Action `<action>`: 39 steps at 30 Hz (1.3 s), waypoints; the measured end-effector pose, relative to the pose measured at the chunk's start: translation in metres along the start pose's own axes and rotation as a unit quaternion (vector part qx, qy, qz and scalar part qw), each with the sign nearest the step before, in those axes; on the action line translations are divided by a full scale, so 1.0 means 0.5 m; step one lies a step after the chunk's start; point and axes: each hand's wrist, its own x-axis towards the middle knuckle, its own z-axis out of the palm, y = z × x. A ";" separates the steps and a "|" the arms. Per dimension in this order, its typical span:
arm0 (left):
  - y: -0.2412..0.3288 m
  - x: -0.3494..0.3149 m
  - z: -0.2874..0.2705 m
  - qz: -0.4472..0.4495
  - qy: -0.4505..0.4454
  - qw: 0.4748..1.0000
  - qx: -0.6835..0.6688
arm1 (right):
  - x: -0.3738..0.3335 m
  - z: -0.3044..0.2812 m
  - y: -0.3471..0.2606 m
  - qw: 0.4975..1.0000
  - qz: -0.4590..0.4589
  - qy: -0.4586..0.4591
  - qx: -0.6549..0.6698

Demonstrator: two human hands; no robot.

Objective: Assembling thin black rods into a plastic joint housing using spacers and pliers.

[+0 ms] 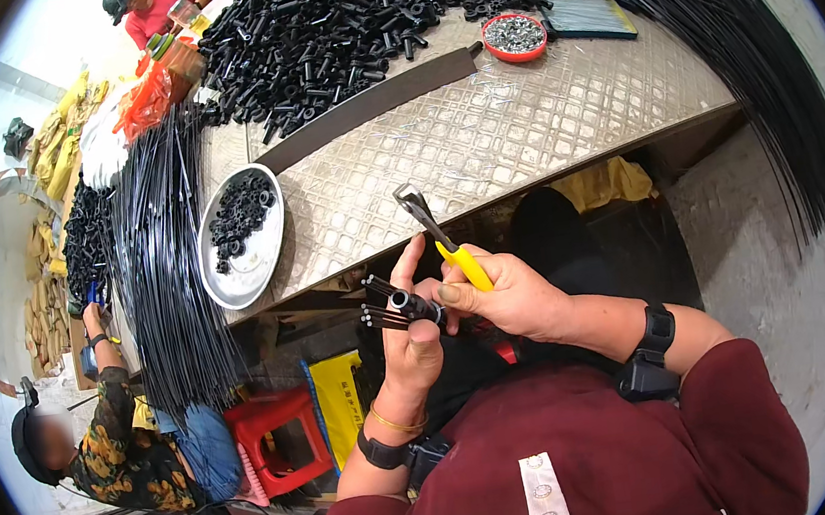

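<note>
My left hand (410, 343) is closed around a short black tubular part (416, 305) with a hollow round end. Several thin black rods (374, 316) with pale tips stick out to the left beside that hand; fingers hide where they join the part. My right hand (515, 297) grips pliers by their yellow handle (468, 267), and the dark metal jaws (414, 203) point up and away over the table edge. The right thumb comes close to the black part; I cannot tell whether it touches. Both hands are above my lap, just off the near table edge.
On the patterned table (461, 142) lie a heap of black tubular parts (310, 47), a metal bowl of black rings (267, 258), and a red bowl of small metal pieces (517, 53). Long black rods (166, 253) overhang the edge. A co-worker (121, 449) sits left near a red stool (276, 438).
</note>
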 end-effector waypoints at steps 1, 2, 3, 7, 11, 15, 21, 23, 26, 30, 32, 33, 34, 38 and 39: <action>0.001 0.000 0.002 -0.001 -0.001 1.000 0.001 | -0.001 0.000 -0.003 1.000 -0.001 0.001 0.001; 0.002 0.000 0.003 -0.002 0.004 1.000 0.003 | -0.003 0.002 -0.007 1.000 0.010 0.004 -0.002; 0.002 0.000 0.005 -0.003 0.010 1.000 0.006 | -0.004 0.002 -0.009 1.000 0.020 0.007 -0.004; 0.002 0.000 0.006 -0.003 0.013 1.000 0.011 | -0.005 0.000 -0.006 1.000 0.014 0.006 0.000; 0.002 -0.002 0.009 -0.008 0.021 1.000 0.010 | -0.007 -0.004 -0.008 0.999 0.045 -0.007 -0.002; 0.004 -0.002 0.010 -0.006 0.018 1.000 0.019 | -0.010 -0.001 -0.013 0.999 0.038 -0.002 -0.006; 0.001 -0.003 0.010 0.007 0.021 0.999 0.043 | -0.013 0.011 -0.009 0.999 -0.006 0.038 -0.022; 0.000 -0.002 0.010 0.007 0.022 0.998 0.055 | -0.014 0.015 -0.005 0.997 -0.031 0.052 -0.049; 0.001 0.001 0.012 0.012 0.021 0.997 0.067 | -0.015 0.017 -0.010 0.991 -0.055 0.069 -0.099; -0.001 0.003 0.009 0.013 0.014 0.997 0.080 | -0.016 0.019 -0.003 0.989 -0.075 0.074 -0.104; 0.006 0.005 0.017 0.021 0.025 0.995 0.091 | -0.012 0.024 -0.003 0.981 -0.114 0.074 -0.136; 0.007 0.006 0.020 0.028 0.038 0.994 0.102 | -0.011 0.023 -0.004 0.972 -0.151 0.073 -0.166; 0.003 0.005 0.019 0.029 0.037 0.994 0.099 | -0.011 0.019 -0.004 0.971 -0.152 0.074 -0.168; -0.003 0.010 0.006 0.023 0.016 0.997 0.070 | 0.004 0.002 -0.011 0.947 -0.197 0.026 -0.253; -0.003 0.010 0.005 0.025 0.015 0.998 0.051 | 0.006 0.000 -0.012 0.945 -0.187 0.005 -0.269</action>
